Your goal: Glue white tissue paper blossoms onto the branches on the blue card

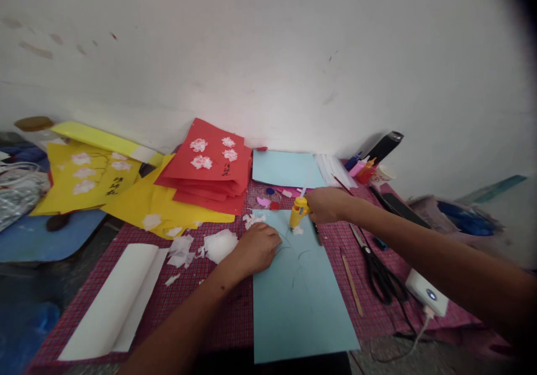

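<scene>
My right hand (329, 204) is wrapped round a yellow hot glue gun (298, 211) with a clear glue stick rising from its back. Its nozzle points down at a small white paper tuft (297, 230) near the top of a light blue sheet (304, 308). Faint pencilled curves show on that sheet. At the sheet's upper left edge, my left hand (259, 247) is closed with bent fingers. Its fingertips are mostly hidden, so what they hold, if anything, cannot be made out. Crumpled white paper scraps (253, 220) lie just beyond it.
Left of my arm are cut white paper pieces (220, 245) and a folded white sheet (111, 302). Red cards (210, 168) and yellow cards (90, 176) with white flowers lie behind. Black-handled scissors (380, 274), a wooden stick (351, 285) and a white power bank (427, 292) sit to the right.
</scene>
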Tool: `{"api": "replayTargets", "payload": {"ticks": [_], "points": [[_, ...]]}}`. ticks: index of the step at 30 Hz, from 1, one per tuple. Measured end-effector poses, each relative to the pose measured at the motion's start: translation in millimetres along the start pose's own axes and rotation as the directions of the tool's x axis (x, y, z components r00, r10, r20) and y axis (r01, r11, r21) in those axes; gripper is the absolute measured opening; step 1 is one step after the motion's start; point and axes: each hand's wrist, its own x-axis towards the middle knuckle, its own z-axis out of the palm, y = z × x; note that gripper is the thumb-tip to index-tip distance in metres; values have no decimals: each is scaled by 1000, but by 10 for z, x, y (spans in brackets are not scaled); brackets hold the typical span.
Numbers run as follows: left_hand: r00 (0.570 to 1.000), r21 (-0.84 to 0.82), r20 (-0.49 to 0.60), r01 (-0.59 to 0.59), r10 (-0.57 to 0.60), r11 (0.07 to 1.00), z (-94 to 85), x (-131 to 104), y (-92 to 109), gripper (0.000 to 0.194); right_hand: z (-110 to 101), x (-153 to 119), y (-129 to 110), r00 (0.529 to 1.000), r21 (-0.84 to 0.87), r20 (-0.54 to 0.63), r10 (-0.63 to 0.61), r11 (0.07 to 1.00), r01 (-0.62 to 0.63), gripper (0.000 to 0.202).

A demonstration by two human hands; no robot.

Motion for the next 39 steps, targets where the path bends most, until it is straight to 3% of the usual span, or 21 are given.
{"api": "replayTargets", "payload": {"ticks": [14,39], "points": [[1000,-18,-6,2,-2,1000,-3,1,-3,19,12,-29,59,1000,-10,-6,-2,1000,2,27],[1000,-15,0,5,-5,1000,-2,9,4,19,-42,-86,-97,999,15,-2,-32,999,32,26]]}}
